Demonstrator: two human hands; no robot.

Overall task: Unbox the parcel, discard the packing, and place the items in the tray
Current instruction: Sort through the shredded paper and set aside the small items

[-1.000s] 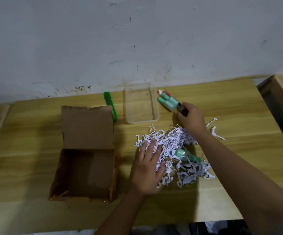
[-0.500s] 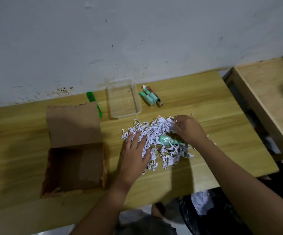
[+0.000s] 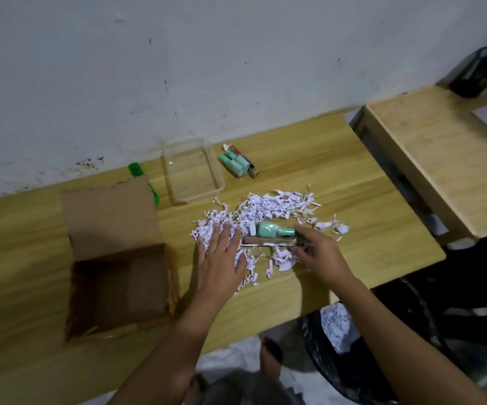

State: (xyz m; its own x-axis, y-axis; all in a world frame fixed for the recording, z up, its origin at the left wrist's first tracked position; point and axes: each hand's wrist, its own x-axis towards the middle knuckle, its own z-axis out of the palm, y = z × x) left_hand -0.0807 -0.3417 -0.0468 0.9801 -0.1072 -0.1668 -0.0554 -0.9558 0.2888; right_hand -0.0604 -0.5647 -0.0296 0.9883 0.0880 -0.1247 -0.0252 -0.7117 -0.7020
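A pile of white shredded paper [image 3: 265, 210] lies on the wooden table [image 3: 309, 176]. In it rest a mint-green bottle [image 3: 273, 229] and a brown tube [image 3: 262, 240]. My right hand [image 3: 319, 254] has its fingers closed round the bottle's cap end and the tube's near end. My left hand [image 3: 222, 258] presses flat, fingers spread, on the pile's left side. The clear plastic tray [image 3: 175, 147] stands by the wall. Just right of it, on the table, lie several mint bottles and a reddish stick [image 3: 236, 162]. The open cardboard box [image 3: 119, 290] sits at the left.
A green utility knife [image 3: 136, 171] lies behind the box flap [image 3: 111, 217]. A black bin bag [image 3: 350, 372] holding shredded paper hangs below the table's front edge. A second wooden table [image 3: 435, 159] stands to the right across a gap.
My right hand set the mint bottles down right of the tray, came back to the pile and closed on the bottle there. My left hand stayed on the paper. The view swung right.
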